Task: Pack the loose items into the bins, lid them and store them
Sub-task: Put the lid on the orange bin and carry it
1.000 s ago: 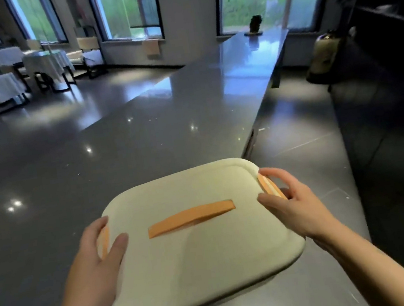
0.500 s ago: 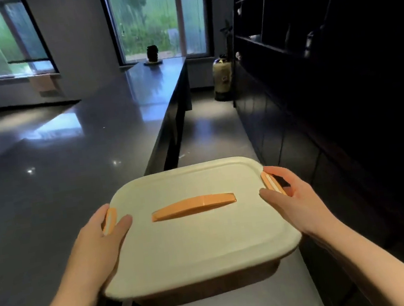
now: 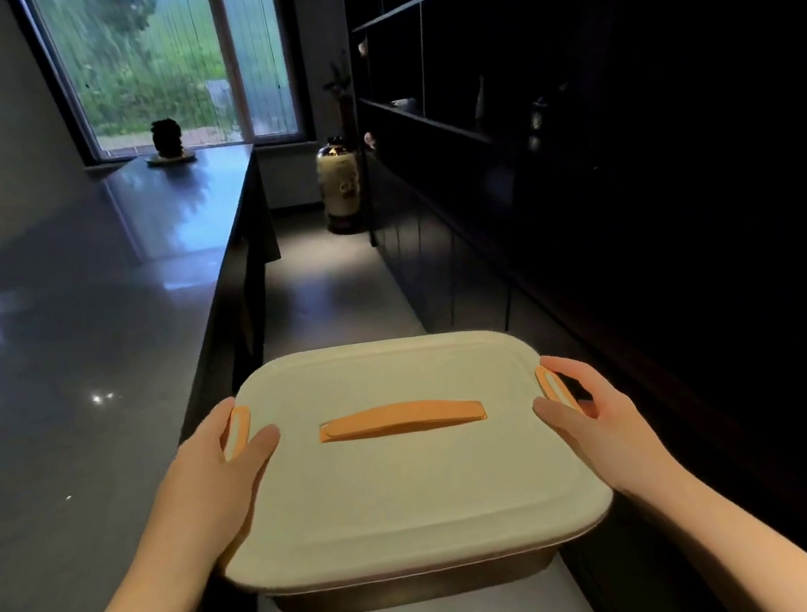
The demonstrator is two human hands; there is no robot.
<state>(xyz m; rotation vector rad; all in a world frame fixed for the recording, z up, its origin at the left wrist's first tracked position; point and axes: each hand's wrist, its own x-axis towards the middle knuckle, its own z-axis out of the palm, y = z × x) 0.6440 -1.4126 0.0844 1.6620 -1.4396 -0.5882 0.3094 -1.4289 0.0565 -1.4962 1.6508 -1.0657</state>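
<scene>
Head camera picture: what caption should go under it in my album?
Two hands, left and right, carry a cream-lidded plastic bin with orange handle down the aisle.

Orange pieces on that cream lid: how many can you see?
3: the long handle at the middle of the lid, one clip under the left hand, one clip by the right hand. Others may be hidden.

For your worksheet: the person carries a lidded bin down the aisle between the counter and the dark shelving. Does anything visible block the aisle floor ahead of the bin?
Nothing visible blocks the near floor. The bin, held by the left hand and right hand, faces open aisle; only a vase stands at the far end beside the shelving.
</scene>
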